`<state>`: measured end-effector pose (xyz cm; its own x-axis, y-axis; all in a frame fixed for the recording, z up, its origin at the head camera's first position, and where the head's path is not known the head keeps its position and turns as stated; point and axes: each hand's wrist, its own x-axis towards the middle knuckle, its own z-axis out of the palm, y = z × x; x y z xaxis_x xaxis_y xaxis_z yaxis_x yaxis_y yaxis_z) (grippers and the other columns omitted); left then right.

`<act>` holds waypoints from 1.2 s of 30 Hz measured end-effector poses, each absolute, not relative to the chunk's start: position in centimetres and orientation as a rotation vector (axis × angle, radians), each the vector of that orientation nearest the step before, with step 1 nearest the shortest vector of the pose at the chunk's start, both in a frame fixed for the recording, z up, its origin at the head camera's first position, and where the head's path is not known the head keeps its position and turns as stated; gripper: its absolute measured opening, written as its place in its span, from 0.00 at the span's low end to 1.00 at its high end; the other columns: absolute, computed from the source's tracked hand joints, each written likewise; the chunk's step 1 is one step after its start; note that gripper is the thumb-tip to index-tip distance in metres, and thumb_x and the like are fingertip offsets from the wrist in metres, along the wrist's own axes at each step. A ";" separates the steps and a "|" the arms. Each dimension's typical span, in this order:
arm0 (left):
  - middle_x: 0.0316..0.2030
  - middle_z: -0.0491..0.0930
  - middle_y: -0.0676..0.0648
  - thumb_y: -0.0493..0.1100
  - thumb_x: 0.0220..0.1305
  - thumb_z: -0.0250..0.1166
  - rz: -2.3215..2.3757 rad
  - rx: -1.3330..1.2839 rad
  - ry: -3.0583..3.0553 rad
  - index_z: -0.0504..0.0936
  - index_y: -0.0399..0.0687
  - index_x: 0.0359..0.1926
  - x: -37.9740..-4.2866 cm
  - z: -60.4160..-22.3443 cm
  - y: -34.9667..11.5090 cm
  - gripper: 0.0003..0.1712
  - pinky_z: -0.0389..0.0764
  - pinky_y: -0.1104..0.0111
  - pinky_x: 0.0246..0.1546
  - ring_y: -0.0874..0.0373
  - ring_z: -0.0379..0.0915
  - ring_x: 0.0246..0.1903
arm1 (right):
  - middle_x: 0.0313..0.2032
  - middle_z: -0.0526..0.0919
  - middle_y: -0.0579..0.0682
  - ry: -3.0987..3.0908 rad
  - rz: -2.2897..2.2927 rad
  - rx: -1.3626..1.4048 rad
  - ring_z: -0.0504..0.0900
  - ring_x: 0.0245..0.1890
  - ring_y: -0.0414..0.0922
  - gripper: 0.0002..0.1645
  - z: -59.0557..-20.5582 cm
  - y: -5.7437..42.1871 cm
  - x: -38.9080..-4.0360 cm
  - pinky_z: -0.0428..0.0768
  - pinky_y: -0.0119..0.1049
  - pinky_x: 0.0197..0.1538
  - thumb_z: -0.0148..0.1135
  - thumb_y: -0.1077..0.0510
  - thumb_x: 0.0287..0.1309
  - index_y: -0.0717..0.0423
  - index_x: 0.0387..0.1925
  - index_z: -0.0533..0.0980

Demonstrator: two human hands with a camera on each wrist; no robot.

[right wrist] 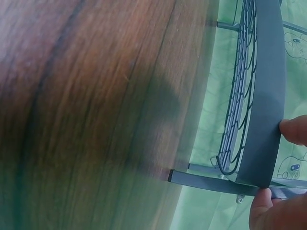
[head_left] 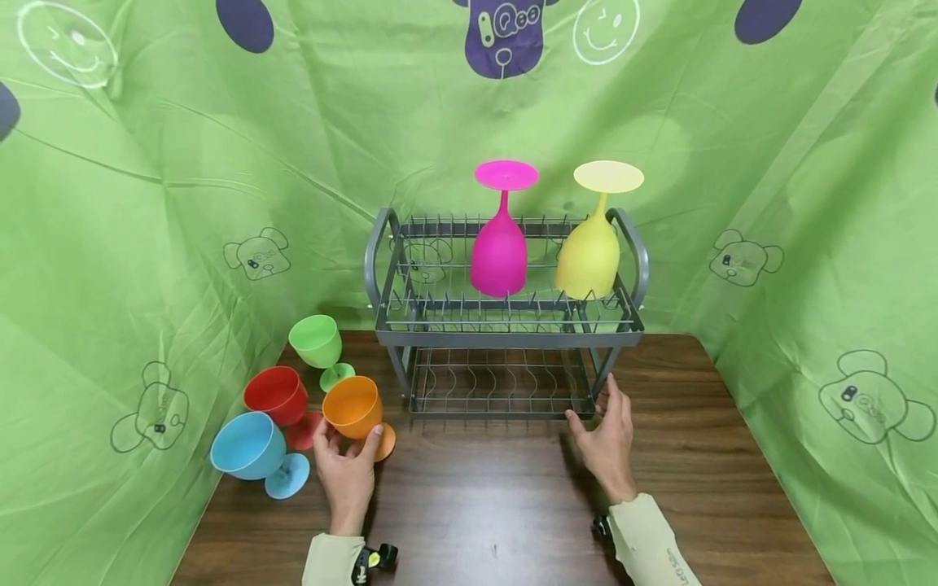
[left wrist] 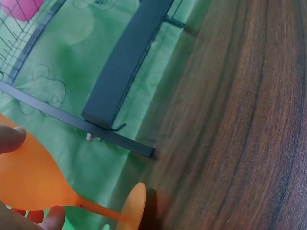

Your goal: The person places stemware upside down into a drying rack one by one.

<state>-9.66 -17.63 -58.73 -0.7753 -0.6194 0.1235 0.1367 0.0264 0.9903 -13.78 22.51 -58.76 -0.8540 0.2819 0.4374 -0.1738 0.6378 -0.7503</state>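
Note:
An orange goblet (head_left: 353,404) is gripped around its bowl by my left hand (head_left: 348,480). In the left wrist view its foot (left wrist: 134,206) stands close to the tabletop. My right hand (head_left: 607,443) holds the lower right front corner of the grey two-tier dish rack (head_left: 509,338). In the right wrist view, fingertips (right wrist: 293,130) press on the rack's lower rail (right wrist: 266,96) and at its corner. Upside down on the rack's upper tier are a pink goblet (head_left: 500,259) and a yellow goblet (head_left: 589,262).
Left of my left hand stand a blue goblet (head_left: 249,448), a red goblet (head_left: 276,395) and a green goblet (head_left: 317,342), all upright on the wooden table (head_left: 484,505). Green cloth (head_left: 176,244) with printed figures hangs around the back and both sides.

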 end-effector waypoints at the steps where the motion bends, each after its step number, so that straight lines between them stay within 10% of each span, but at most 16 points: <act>1: 0.62 0.70 0.52 0.31 0.54 0.82 -1.796 0.483 -1.782 0.66 0.45 0.75 -9.5 -58.5 -17.6 0.51 0.79 0.85 0.51 0.58 0.71 0.59 | 0.60 0.74 0.69 -2.331 1.147 -0.083 0.81 0.53 0.61 0.65 -58.7 22.5 -13.8 0.82 0.47 0.56 0.84 0.65 0.48 0.60 0.82 0.56; 23: 0.64 0.74 0.45 0.32 0.46 0.86 -1.428 0.100 -2.181 0.74 0.51 0.75 -5.4 -52.8 -16.8 0.54 0.77 0.85 0.57 0.67 0.74 0.55 | 0.69 0.67 0.69 -2.562 1.286 -0.177 0.76 0.66 0.66 0.65 -54.6 22.0 -11.7 0.80 0.59 0.67 0.81 0.56 0.56 0.61 0.84 0.50; 36: 0.63 0.74 0.45 0.36 0.43 0.88 -1.193 -0.405 -2.432 0.73 0.47 0.75 -4.4 -49.5 -14.4 0.56 0.76 0.80 0.62 0.52 0.79 0.56 | 0.68 0.77 0.48 -2.616 1.390 0.253 0.78 0.64 0.48 0.45 -48.2 17.8 -7.4 0.85 0.46 0.63 0.83 0.51 0.55 0.48 0.72 0.73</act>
